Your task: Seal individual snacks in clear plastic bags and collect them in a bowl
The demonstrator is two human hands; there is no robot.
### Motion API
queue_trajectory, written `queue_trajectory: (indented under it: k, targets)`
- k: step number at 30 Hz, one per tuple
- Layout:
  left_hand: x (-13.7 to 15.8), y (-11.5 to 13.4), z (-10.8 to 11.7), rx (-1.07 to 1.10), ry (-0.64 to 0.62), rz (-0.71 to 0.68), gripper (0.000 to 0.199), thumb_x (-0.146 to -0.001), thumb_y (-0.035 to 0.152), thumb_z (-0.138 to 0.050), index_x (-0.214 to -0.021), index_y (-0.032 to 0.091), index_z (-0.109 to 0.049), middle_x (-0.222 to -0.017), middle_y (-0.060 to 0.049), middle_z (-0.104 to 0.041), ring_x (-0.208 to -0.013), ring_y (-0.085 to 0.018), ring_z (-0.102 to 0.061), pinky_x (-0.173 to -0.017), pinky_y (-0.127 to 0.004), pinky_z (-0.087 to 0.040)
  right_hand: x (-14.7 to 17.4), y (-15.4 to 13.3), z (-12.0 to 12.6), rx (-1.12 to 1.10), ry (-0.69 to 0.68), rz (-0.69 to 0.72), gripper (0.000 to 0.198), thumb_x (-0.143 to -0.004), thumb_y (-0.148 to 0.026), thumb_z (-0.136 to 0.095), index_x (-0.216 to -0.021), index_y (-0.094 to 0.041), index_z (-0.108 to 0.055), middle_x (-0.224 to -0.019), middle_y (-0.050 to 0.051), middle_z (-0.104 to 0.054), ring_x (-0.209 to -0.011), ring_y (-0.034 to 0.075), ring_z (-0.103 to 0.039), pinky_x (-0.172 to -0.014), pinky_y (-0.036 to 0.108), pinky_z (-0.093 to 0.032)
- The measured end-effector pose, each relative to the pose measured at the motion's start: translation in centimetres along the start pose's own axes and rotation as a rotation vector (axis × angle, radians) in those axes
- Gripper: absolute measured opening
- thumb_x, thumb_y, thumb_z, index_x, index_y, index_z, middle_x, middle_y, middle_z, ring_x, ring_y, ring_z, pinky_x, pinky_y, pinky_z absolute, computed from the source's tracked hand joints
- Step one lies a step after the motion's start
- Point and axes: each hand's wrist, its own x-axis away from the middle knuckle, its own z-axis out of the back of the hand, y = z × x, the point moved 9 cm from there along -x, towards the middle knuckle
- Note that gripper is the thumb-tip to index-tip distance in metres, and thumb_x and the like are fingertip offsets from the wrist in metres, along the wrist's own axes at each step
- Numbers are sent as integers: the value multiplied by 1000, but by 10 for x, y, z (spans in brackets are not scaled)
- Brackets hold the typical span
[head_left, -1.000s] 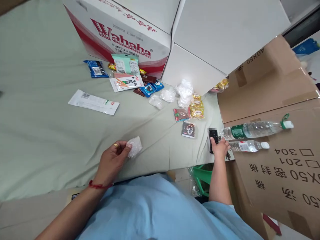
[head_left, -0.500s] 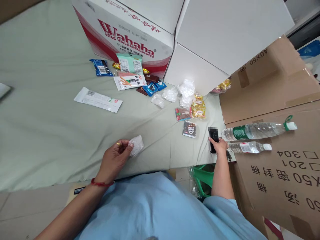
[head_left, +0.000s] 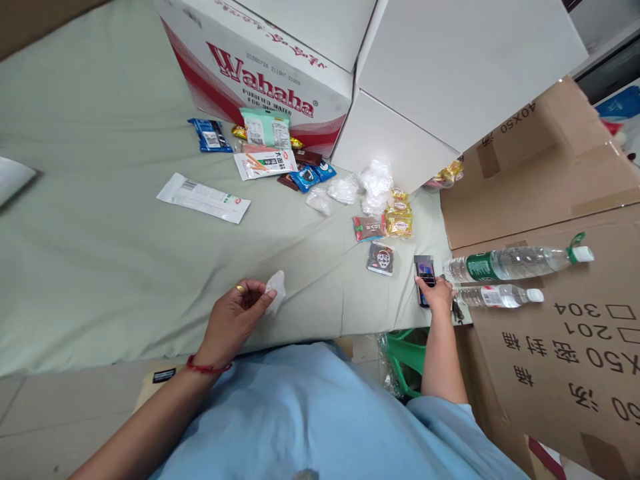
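The left hand [head_left: 240, 317] pinches a crumpled piece of translucent white plastic [head_left: 279, 291] between thumb and fingers, over the pale green cloth [head_left: 125, 267]. At three o'clock from this plastic, the right hand [head_left: 437, 295] has its thumb across a black rectangular phone [head_left: 425, 269] with lit screen; whether its fingers grip the phone, I cannot tell. Near this hand, a large clear bottle with green label [head_left: 515, 264] lies toward two o'clock, and a smaller clear bottle with white cap [head_left: 507, 295] at three. From the pinched plastic, a long flat white packet [head_left: 204, 198] lies at eleven o'clock.
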Motion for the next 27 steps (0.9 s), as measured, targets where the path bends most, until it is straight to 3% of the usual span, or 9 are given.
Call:
queue_trajectory:
  k: [3,5,6,9,11,13,16,22,27]
  targets:
    - [2,0,1,-37,4,-6,47,-67,60,-78,-84,19,-63,-72,2,-64,-68,-14,-55,-62,-25,-42,23,-28,30,-181,213,68,69,-83,-61,-63,-127,-8,-65,-132,27,-58,-125,40,-49,-104,50,-39]
    - [3,2,0,-65,7,-1,52,-65,66,-77,-84,19,-65,-69,1,-63,-66,-15,-55,-60,-26,-41,54,-65,40,-434,235,231,50,-90,-56,-55,-112,-14,-69,-113,19,-67,-111,32,-58,-96,44,-46]
    - [4,3,-2,-74,6,2,54,-65,68,-77,-84,19,-66,-68,2,-63,-64,-15,-54,-59,-26,-40,74,-90,38,-587,147,335,43,-92,-55,-52,-103,-17,-69,-100,14,-69,-98,28,-61,-87,40,-50]
    - [8,8,-11,-45,-26,3,57,-63,71,-77,-82,19,-66,-65,2,-62,-61,-15,-53,-57,-26,-41,165,-184,17,-860,-374,754,31,-95,-51,-58,-88,-23,-70,-85,4,-67,-78,20,-62,-73,31,-51]
    - [12,12,-17,-19,-60,-4,56,-64,72,-76,-81,20,-66,-65,2,-62,-60,-15,-53,-58,-26,-43,232,-232,12,-906,-605,993,25,-95,-47,-63,-102,-25,-71,-89,4,-67,-78,17,-62,-71,29,-52]
    - [16,13,-21,-7,-94,-17,54,-67,70,-75,-84,19,-68,-66,1,-64,-60,-15,-55,-59,-27,-46,275,-261,9,-951,-706,1087,36,-90,-49,-71,-117,-26,-67,-104,6,-66,-90,18,-63,-76,30,-55]
    - [17,13,-19,19,-112,-50,50,-71,65,-74,-90,19,-71,-73,-1,-69,-66,-16,-59,-64,-28,-49,295,-282,4,-1019,-728,1068,36,-91,-49,-70,-117,-24,-65,-102,5,-65,-92,18,-63,-82,31,-55]
    - [12,13,-13,20,-109,-103,39,-74,56,-73,-84,19,-71,-68,0,-66,-65,-15,-58,-64,-27,-48,282,-288,-9,-1066,-863,953,31,-90,-53,-69,-91,-22,-68,-83,0,-64,-72,13,-58,-69,27,-47]
    - [14,14,-22,51,-177,-77,36,-75,54,-72,-81,18,-68,-61,3,-59,-60,-13,-53,-60,-25,-45,266,-276,-20,-1179,-1011,693,38,-81,-58,-77,-83,-21,-64,-68,-4,-58,-61,12,-49,-60,25,-40]
